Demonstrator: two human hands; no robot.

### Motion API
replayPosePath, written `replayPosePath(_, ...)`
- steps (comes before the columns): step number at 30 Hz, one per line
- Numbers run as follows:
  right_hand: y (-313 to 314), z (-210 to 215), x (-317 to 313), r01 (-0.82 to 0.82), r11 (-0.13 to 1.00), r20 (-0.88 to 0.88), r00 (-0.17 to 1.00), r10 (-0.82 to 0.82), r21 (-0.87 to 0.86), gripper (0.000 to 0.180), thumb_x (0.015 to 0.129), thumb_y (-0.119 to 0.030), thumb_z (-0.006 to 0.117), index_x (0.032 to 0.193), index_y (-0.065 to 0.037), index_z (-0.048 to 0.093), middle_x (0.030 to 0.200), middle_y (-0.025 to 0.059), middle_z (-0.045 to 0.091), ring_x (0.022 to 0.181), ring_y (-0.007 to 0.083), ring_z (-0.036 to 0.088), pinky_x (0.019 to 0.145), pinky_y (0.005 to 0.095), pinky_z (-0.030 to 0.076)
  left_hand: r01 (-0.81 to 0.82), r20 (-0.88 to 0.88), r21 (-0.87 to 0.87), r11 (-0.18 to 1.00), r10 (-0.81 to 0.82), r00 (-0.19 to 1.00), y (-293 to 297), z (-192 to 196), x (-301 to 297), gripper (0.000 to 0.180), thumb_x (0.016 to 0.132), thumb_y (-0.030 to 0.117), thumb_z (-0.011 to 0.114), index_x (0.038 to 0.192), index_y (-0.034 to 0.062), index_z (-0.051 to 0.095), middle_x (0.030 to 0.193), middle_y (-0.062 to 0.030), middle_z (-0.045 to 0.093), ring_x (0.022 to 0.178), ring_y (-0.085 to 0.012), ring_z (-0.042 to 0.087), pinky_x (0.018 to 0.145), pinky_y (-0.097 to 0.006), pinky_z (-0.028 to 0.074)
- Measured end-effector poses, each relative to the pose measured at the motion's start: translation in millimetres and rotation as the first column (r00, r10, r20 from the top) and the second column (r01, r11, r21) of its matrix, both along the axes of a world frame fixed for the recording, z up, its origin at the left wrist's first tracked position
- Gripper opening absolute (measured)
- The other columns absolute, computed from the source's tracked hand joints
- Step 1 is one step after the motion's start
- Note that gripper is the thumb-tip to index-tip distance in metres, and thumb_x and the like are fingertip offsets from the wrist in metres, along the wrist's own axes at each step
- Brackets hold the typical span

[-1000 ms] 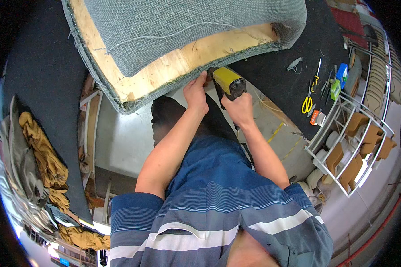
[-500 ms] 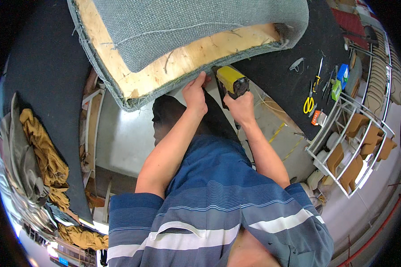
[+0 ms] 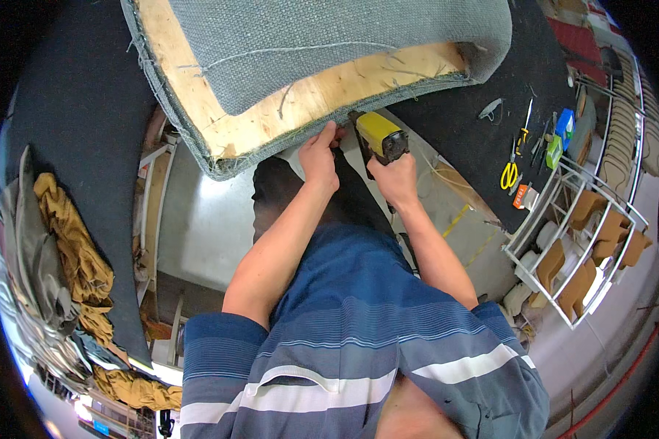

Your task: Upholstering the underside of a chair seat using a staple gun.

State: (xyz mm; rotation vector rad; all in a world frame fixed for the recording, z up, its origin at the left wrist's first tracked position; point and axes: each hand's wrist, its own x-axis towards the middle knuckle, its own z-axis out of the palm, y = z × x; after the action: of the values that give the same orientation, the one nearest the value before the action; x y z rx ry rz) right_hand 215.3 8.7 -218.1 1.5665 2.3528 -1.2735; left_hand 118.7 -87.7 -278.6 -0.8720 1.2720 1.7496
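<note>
Fingers of the left hand (image 3: 321, 155) pinch the grey woven fabric edge of one upturned plywood seat panel (image 3: 300, 80); the right hand (image 3: 394, 178) is wrapped tight around one yellow-and-black staple gun (image 3: 379, 136) just beside it. Right of the panel, one yellow-handled scissors (image 3: 508, 175) lies on the black-covered workbench (image 3: 454, 132).

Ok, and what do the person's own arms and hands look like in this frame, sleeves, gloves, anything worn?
Both forearms are bare from the sleeve hems down. The left hand and right hand wear no gloves, and no watch, ring or wristband shows. The person wears a short-sleeved shirt in blue, with darker and lighter blue bands and broad white stripes across the lower part and the sleeves. No cables or markings on the arms.
</note>
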Motion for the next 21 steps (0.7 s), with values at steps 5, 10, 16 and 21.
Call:
replayPosePath(5,-5,5,-3,-0.036,0.999,0.021,0.999,0.036,-0.01,0.023,0.074,-0.01,0.07,0.091,0.005,0.067,0.08,0.0239,0.069,0.077,0.0366,0.071,0.069,0.0421,0.054,-0.013,-0.047,0.018,1.0,0.013,0.999,0,-3,0,0.019,0.092,0.019,0.074,0.091,-0.0001,0.073,0.087,-0.0042,0.071,0.081,-0.0127,0.057,0.075,-0.028,0.042)
replayPosePath(10,-12,1,-2,-0.076,0.997,-0.083,0.994,0.077,0.007,0.022,0.075,-0.009,0.068,0.092,0.004,0.067,0.084,0.0245,0.07,0.08,0.0381,0.071,0.07,0.043,0.054,-0.024,-0.038,0.007,1.0,0.024,0.999,1,-5,0,0.018,0.092,0.018,0.074,0.09,0.0002,0.073,0.087,-0.0047,0.071,0.078,-0.0133,0.057,0.075,-0.029,0.043)
replayPosePath(16,-22,11,-14,-0.078,0.995,0.029,0.997,0.076,0.066,0.027,0.075,-0.008,0.068,0.1,0.002,0.067,0.094,0.0247,0.07,0.088,0.0408,0.07,0.076,0.0439,0.054,0.035,-0.056,0.038,0.999,-0.033,0.998,-8,-7,0,0.022,0.093,0.028,0.072,0.092,0.0059,0.074,0.089,0.0009,0.07,0.078,-0.0112,0.052,0.067,-0.029,0.038)
replayPosePath(21,-17,-2,-8,-0.028,0.999,-0.075,0.997,0.031,0.043,0.026,0.074,-0.009,0.069,0.098,0.003,0.067,0.089,0.025,0.07,0.086,0.0406,0.07,0.074,0.0432,0.054,0.019,-0.013,0.016,1.0,-0.019,1.0,-13,-4,-4,0.019,0.092,0.021,0.074,0.091,0.0025,0.074,0.089,-0.0031,0.072,0.08,-0.0109,0.055,0.074,-0.027,0.041)
